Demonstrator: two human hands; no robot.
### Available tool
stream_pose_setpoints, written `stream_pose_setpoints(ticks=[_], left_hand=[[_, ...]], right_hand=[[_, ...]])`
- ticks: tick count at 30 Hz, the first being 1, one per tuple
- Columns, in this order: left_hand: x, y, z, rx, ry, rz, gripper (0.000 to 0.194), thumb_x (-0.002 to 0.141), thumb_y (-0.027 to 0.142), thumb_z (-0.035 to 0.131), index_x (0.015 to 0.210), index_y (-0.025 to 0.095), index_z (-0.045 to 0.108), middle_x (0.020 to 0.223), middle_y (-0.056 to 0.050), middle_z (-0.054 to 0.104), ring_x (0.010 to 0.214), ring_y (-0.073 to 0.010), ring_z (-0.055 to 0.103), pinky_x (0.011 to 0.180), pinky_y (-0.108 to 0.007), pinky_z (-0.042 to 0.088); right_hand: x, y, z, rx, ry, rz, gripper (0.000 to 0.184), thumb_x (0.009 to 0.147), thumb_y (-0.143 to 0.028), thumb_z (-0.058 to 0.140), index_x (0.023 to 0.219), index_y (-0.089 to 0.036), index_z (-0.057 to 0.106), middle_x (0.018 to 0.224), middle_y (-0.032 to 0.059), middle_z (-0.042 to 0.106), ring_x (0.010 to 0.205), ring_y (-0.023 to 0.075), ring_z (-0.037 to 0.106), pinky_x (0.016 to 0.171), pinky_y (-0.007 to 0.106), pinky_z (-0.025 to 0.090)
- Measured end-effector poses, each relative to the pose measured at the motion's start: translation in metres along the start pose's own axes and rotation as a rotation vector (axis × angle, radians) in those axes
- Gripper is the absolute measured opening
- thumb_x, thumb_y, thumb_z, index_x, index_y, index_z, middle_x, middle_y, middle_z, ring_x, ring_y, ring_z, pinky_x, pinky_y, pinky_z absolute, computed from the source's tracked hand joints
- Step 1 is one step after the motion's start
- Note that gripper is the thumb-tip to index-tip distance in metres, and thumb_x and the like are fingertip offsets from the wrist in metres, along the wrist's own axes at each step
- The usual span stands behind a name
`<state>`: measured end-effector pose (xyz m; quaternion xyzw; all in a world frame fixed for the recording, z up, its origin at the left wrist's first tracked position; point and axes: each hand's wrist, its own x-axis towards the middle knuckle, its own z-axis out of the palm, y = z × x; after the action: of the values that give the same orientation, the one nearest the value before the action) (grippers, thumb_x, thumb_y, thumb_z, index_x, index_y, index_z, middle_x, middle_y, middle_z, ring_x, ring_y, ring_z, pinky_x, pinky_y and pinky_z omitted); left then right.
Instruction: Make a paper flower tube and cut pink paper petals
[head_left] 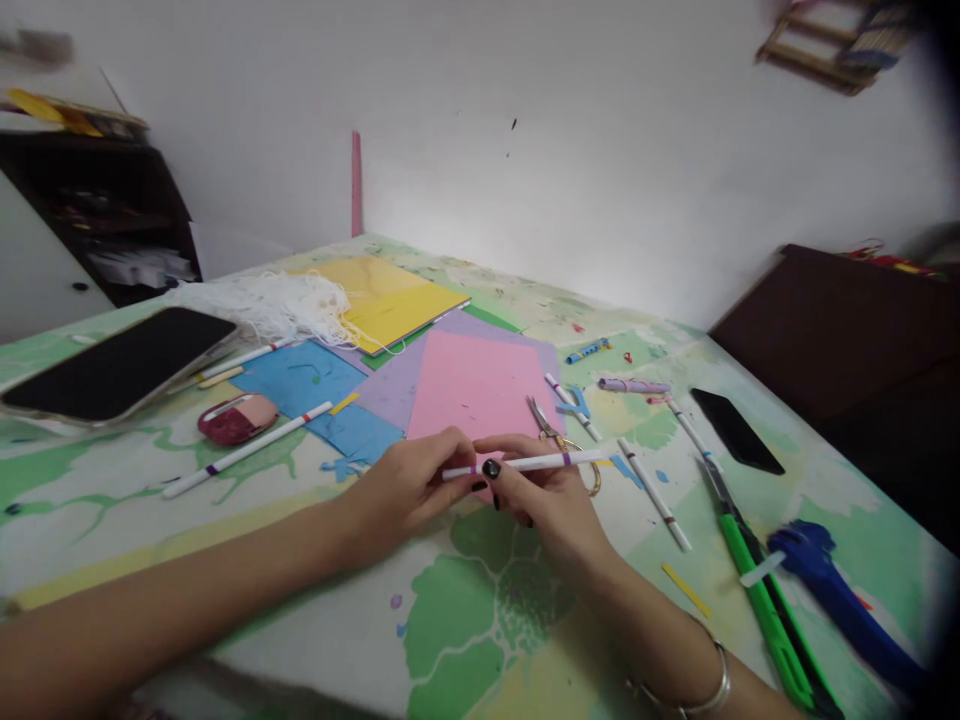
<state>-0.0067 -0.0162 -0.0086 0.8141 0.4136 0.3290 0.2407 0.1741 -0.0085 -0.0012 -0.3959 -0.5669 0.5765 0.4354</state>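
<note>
Between my hands is a white marker pen with purple bands, held almost level above the table. My left hand pinches its left end between thumb and fingers. Around its middle, my right hand is closed, the thumb with a dark nail pressed on the barrel. Just behind the right hand lie small gold-handled scissors, partly hidden by the fingers. A pink sheet of paper lies beyond both hands, over purple sheets and a blue sheet.
On the left are a large phone, white string, a maroon object and a white marker. A yellow pad lies at the back. To the right sit a green cutter, a blue tool and a black slab.
</note>
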Motion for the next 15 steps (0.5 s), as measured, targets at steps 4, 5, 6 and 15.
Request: stream_pose_setpoints(ticks=[4, 5, 6, 15], left_hand=[[-0.003, 0.0, 0.004, 0.009, -0.053, 0.027, 0.011, 0.092, 0.024, 0.043, 0.093, 0.018, 0.053, 0.078, 0.0, 0.062, 0.065, -0.0109, 0.054, 0.06, -0.022, 0.039], [-0.004, 0.0, 0.005, 0.014, -0.052, 0.032, 0.012, 0.092, 0.023, 0.042, 0.091, 0.018, 0.053, 0.078, 0.0, 0.062, 0.066, -0.0113, 0.055, 0.061, -0.022, 0.039], [-0.004, 0.0, 0.005, 0.016, -0.043, 0.035, 0.014, 0.092, 0.023, 0.041, 0.088, 0.017, 0.052, 0.077, 0.0, 0.062, 0.066, -0.0117, 0.055, 0.06, -0.022, 0.039], [0.01, 0.014, 0.003, -0.339, -0.181, -0.203, 0.014, 0.088, 0.022, 0.043, 0.081, 0.015, 0.053, 0.064, 0.002, 0.056, 0.051, -0.0076, 0.048, 0.049, -0.019, 0.037]], right_hand=[[0.0, 0.006, -0.003, 0.076, -0.003, 0.053, 0.018, 0.074, -0.032, 0.065, 0.081, -0.015, 0.071, 0.047, -0.0027, 0.053, 0.039, 0.0061, 0.04, 0.036, 0.018, 0.028], [0.0, 0.007, -0.004, 0.106, -0.014, 0.055, 0.018, 0.075, -0.031, 0.065, 0.08, -0.015, 0.07, 0.047, -0.0021, 0.055, 0.038, 0.0061, 0.042, 0.035, 0.018, 0.029], [0.0, 0.008, -0.004, 0.135, -0.023, 0.051, 0.017, 0.075, -0.03, 0.065, 0.079, -0.014, 0.07, 0.049, -0.0016, 0.056, 0.038, 0.006, 0.043, 0.036, 0.018, 0.03], [-0.004, 0.004, -0.008, 0.184, -0.029, 0.003, 0.016, 0.075, -0.029, 0.064, 0.068, -0.014, 0.065, 0.045, -0.0018, 0.058, 0.031, 0.0044, 0.042, 0.03, 0.015, 0.027]])
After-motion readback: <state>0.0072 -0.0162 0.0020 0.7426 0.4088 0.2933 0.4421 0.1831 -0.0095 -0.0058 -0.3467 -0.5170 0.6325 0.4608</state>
